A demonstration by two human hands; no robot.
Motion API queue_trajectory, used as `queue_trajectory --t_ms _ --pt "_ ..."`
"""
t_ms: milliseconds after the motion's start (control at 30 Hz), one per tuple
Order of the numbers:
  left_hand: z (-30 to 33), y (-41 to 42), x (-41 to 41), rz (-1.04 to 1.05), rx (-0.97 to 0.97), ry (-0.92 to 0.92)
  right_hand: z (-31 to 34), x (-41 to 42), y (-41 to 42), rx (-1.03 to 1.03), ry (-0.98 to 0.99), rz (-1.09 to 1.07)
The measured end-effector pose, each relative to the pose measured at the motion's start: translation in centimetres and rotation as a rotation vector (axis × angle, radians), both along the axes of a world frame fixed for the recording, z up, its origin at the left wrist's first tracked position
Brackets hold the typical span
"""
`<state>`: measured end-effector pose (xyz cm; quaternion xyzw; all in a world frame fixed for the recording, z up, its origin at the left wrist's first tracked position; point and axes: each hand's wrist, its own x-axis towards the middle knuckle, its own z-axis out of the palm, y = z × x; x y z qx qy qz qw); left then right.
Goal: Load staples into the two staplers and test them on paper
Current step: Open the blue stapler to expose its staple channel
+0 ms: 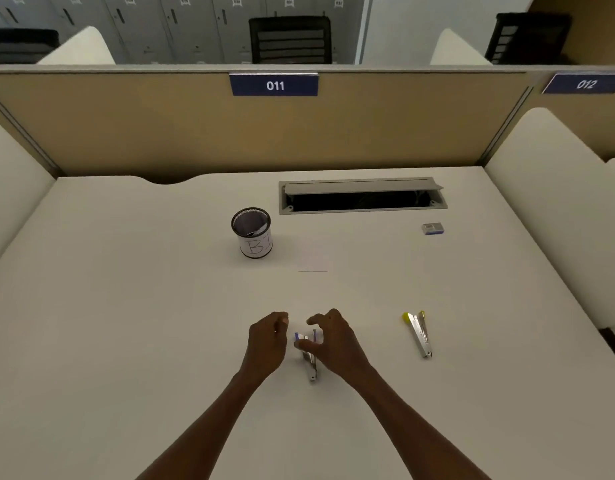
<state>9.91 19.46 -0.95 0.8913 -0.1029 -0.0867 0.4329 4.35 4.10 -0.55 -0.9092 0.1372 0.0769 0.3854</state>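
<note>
A blue stapler (310, 362) lies swung open on the white desk (126, 306), between my two hands. My right hand (337, 341) arches over its head end with fingers spread, and the thumb touches the stapler's side. My left hand (268, 341) hovers just left of it, fingers curled with the tips together. A tiny pale glint shows at those tips; I cannot tell what it is. A yellow stapler (419, 333) lies open farther right. A small staple box (433, 229) sits at the back right. A faint white sheet of paper (313, 261) lies mid-desk.
A black mesh pen cup (252, 233) with a "B1" label stands behind the hands, left of the paper. An open cable slot (363, 196) is set into the desk's back. Tan partition walls and padded side panels enclose the desk.
</note>
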Motion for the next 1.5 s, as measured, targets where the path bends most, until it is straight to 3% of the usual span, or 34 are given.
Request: queue_trajectory --t_ms 167,367,533,633,733,933,1167,1500 --pt "0.0 0.3 -0.1 -0.011 -0.032 0.152 -1.1 0.1 2.5 -0.133 0.121 -0.008" --pt "-0.2 0.2 -0.9 0.089 -0.125 0.363 -1.0 -0.2 4.3 -0.128 0.118 -0.057" --pt "0.3 0.6 -0.3 0.190 -0.348 0.546 0.5 1.0 3.8 0.105 0.024 -0.127" --pt "1.5 0.9 -0.2 0.136 -0.583 0.740 1.9 1.4 3.7 0.311 -0.025 -0.154" --pt "2.7 1.5 0.1 0.129 -0.718 0.811 3.4 1.7 3.5 0.449 -0.011 -0.160" --pt "4.3 1.6 -0.1 0.179 -0.792 0.760 5.2 1.6 3.0 0.564 -0.015 -0.160" --pt "6.2 0.7 -1.5 0.188 -0.854 0.516 7.3 1.1 3.1 0.693 -0.193 -0.267" --pt "7.4 -1.0 -2.8 0.376 -0.744 0.265 8.8 1.2 4.5 0.850 -0.258 -0.388"
